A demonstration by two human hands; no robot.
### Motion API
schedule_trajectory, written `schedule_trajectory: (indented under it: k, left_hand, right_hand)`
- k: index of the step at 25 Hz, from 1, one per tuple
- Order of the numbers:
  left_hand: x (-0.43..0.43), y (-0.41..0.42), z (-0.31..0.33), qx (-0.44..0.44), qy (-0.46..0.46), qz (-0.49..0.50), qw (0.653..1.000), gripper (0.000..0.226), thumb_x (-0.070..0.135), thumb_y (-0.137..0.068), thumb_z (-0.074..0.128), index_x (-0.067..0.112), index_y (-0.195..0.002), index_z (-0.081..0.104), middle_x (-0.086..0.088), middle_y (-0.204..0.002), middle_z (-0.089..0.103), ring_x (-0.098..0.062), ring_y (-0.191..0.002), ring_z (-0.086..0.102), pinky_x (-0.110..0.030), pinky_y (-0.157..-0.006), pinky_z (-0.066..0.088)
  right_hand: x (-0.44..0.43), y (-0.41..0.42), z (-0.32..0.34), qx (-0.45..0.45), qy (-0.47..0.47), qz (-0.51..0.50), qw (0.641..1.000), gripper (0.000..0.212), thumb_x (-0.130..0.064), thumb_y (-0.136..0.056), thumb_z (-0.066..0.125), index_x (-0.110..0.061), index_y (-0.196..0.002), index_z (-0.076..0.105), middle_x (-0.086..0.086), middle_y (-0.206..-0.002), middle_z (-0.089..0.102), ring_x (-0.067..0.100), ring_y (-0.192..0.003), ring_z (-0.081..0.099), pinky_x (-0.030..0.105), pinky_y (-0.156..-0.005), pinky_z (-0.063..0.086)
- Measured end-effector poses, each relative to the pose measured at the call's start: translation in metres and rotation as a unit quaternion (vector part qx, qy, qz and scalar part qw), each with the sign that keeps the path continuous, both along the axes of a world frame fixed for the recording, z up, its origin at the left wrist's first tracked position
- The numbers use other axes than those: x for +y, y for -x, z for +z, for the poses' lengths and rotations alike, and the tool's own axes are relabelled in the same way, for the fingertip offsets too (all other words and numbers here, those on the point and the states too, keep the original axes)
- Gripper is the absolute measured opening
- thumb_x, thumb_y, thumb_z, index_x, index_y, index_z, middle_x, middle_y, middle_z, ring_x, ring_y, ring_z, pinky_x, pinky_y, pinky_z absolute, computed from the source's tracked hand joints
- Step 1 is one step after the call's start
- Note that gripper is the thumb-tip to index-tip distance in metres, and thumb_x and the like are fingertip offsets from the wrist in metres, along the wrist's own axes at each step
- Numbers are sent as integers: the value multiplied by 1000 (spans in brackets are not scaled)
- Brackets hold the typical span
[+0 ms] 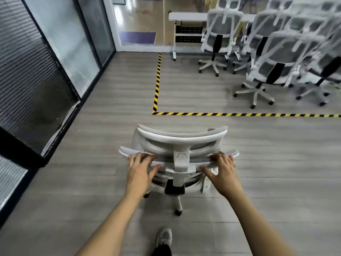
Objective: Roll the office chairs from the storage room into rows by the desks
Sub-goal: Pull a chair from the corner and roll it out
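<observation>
- I see one chair [180,145] dead centre, its back toward me, standing on the grey plank floor [114,100].
- Left hand [141,169] lies on the left end of the backrest's top edge, fingers [147,157] spread and draped over it, thumb underneath; looks like a loose hold, not a tight clamp.
- Right hand [222,171] is on the right end of the same edge, fingers curled over the top, thumb stretched inward along the frame.
- The chair sits just short of the tape [239,114], a yellow-black line that turns a corner ahead of it and runs away up the floor.
- Beyond the tape, top right, a cluster of chairs [273,58] of the same kind stands packed close, backs toward me, blurred.
- A desk [186,16] stands at the far wall, touching or just beside the nearest of them; I can't tell which.
- Glass wall [60,48] with a dark frame runs down my left.
- One shoe [164,237] at bottom centre, behind the chair's base.
</observation>
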State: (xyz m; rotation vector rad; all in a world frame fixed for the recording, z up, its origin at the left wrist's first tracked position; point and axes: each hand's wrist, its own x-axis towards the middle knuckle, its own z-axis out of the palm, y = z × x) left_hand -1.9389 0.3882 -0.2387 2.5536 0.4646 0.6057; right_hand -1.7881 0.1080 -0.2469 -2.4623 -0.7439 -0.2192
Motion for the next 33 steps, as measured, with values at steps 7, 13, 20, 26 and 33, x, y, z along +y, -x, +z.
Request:
schedule_trajectory:
  k: [7, 13, 20, 26, 33]
  left_hand:
    - [60, -258, 0, 29, -3, -70, 997, 33, 42, -83, 73, 29, -113, 70, -1, -106, 58, -29, -106, 51, -58, -106, 36]
    - [85, -474, -3, 14, -5, -114, 993, 38, 56, -85, 59, 33, -113, 68, 4, -108, 58, -25, -108, 50, -54, -109, 33]
    - [88, -725, 8, 5, 8, -105, 994, 36, 59, -84, 58, 37, -111, 67, 4, -104, 58, -22, -104, 47, -53, -103, 38]
    - [104, -903, 9, 27, 10, -86, 996, 28, 46, -86, 69, 37, -113, 66, 4, -107, 56, -26, -110, 48, -58, -108, 33]
    - [156, -1116, 3, 8, 0, -112, 994, 27, 39, -86, 72, 34, -112, 67, 1, -106, 59, -27, -108, 47, -59, -104, 36]
  right_hand:
    - [35, -209, 2, 3, 22, -83, 996, 61, -70, -81, 53, -17, -108, 60, 0, -110, 61, 24, -116, 51, 51, -113, 32]
    - [53, -404, -8, -8, -22, -112, 993, 61, -70, -81, 54, -18, -111, 60, -2, -114, 61, 24, -122, 52, 53, -116, 24]
    - [65, -665, 3, 25, -13, -99, 995, 66, -69, -81, 49, -15, -114, 63, 1, -115, 62, 28, -125, 51, 51, -119, 21]
    - [82, -849, 12, 48, 6, -96, 994, 69, -74, -79, 45, -17, -116, 61, 0, -117, 60, 25, -120, 50, 51, -116, 26]
    - [128, -1039, 16, 63, 12, -130, 989, 56, -62, -87, 61, -19, -122, 57, -1, -123, 56, 21, -126, 48, 43, -124, 14]
